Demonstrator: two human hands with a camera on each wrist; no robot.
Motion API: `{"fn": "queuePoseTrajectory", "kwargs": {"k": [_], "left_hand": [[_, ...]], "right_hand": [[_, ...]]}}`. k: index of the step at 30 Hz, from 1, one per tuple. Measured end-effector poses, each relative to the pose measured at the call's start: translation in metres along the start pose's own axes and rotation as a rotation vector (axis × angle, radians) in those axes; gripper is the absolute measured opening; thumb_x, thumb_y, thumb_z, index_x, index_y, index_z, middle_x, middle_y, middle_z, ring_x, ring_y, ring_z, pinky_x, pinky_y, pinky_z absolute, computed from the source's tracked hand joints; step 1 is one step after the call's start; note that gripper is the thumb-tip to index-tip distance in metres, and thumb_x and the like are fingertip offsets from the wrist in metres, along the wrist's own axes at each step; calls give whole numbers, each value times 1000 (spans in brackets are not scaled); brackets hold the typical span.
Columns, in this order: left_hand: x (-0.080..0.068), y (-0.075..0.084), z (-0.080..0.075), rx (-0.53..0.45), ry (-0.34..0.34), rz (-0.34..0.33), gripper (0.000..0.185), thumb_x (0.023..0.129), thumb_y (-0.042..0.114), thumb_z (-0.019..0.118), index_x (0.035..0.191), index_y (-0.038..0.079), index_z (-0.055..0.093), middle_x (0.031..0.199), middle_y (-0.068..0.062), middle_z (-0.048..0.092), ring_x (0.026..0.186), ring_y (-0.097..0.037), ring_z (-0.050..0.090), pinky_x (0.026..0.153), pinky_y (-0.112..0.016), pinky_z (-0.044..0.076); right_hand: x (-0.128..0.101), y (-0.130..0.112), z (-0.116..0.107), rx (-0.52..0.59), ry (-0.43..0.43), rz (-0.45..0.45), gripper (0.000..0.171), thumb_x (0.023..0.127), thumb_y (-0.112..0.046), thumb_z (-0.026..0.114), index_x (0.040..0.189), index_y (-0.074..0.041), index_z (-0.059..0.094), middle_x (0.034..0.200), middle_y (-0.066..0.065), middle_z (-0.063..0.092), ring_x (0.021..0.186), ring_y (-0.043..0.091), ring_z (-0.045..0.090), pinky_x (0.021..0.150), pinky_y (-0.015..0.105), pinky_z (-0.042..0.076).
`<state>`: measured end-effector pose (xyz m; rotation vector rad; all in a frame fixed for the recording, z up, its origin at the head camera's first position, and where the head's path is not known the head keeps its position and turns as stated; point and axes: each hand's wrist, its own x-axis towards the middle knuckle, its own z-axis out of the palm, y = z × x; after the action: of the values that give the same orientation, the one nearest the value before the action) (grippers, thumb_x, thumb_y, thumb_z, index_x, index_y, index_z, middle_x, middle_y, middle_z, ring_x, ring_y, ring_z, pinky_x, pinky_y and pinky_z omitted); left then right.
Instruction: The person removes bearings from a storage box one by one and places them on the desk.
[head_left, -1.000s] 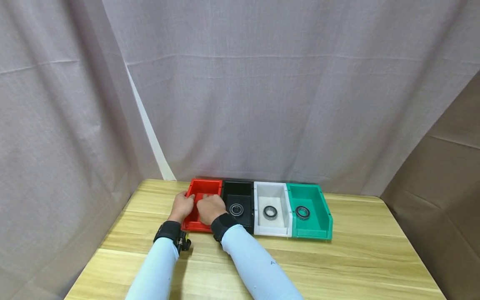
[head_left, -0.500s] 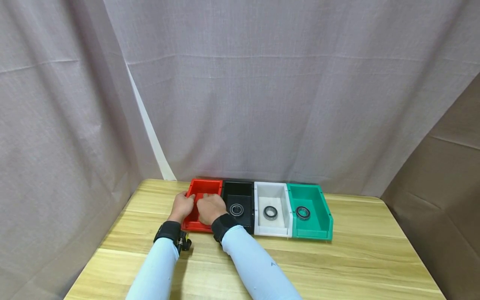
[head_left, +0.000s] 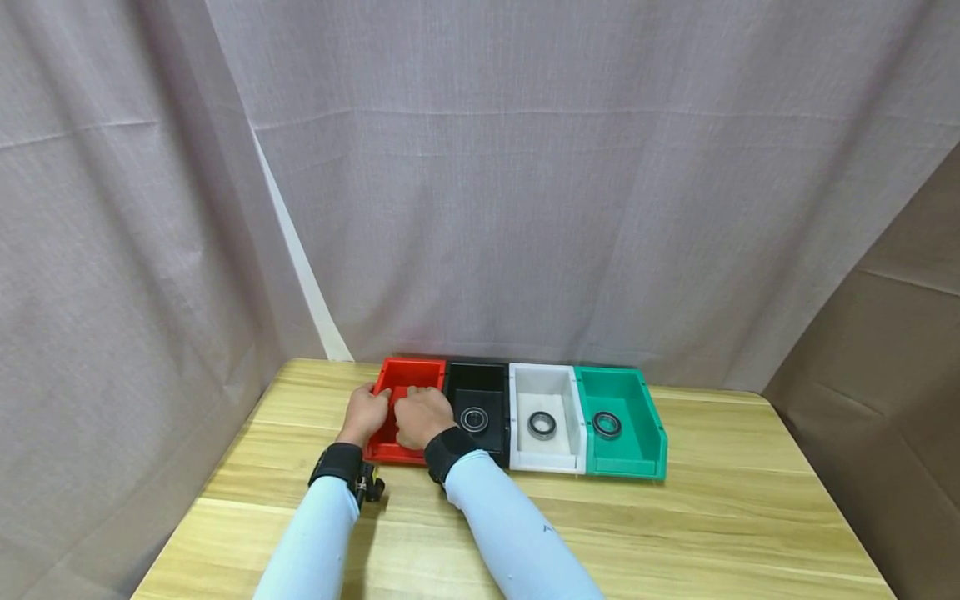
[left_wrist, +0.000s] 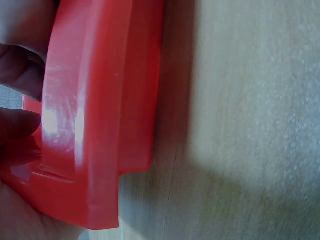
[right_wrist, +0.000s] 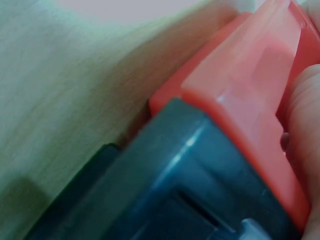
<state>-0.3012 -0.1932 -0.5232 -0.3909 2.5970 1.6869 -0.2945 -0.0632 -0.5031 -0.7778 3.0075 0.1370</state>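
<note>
Left hand (head_left: 365, 414): lay on the left wall of the red plastic storage bin (head_left: 408, 372), fingers curled over the rim and gripping it; the left wrist view showed fingers (left_wrist: 20, 80) folded round the red edge (left_wrist: 95, 125).

Right hand (head_left: 422, 416): rested over the same bin's right side, fingers bent down into it and against the wall that met the black bin; grasped the bin; the right wrist view showed a finger (right_wrist: 305, 115) beside the red rim (right_wrist: 240, 95).

Red bin: leftmost in a row of four at the far edge of the light wooden table (head_left: 675, 533), touching the black plastic bin (head_left: 480, 379) on its right. Its contents were hidden by the hands.

Black bin: held one round steel bearing (head_left: 474, 419).

White plastic bin (head_left: 545, 379): next right, held a second bearing (head_left: 542, 425).

Green plastic bin (head_left: 626, 392): rightmost, held a third bearing (head_left: 607, 425).

Both forearms: pale blue sleeves (head_left: 510, 533), black wrist straps (head_left: 339, 461).

Backdrop: grey-mauve cloth curtain (head_left: 525, 183) hung behind the table.
</note>
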Motion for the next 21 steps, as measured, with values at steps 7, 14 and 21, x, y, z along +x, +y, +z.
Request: {"fn": "queuePoseTrajectory", "kwargs": {"k": [7,14,21], "left_hand": [[0,1,0,-12,10,-2,38,110,20,51,134,-6,63,119,-24,68,105,-32,62,91,-40,54],[0,0,0,18,35,23,36,110,20,53,128,-7,66,115,-25,70,102,-33,64,90,-41,54],[2,-2,1,-14,19,9,36,110,23,54,129,-5,66,116,-23,71,102,-31,66,87,-38,55]], "right_hand": [[1,1,1,35,6,-2,27,97,-41,73,116,-23,81,133,2,74,120,21,66,110,36,52],[-1,3,2,74,44,-22,26,101,-41,68,113,-21,80,121,3,74,110,21,66,101,35,55],[-8,7,-3,122,107,-66,40,104,-38,64,137,-17,72,115,4,70,104,21,64,97,35,56]]}}
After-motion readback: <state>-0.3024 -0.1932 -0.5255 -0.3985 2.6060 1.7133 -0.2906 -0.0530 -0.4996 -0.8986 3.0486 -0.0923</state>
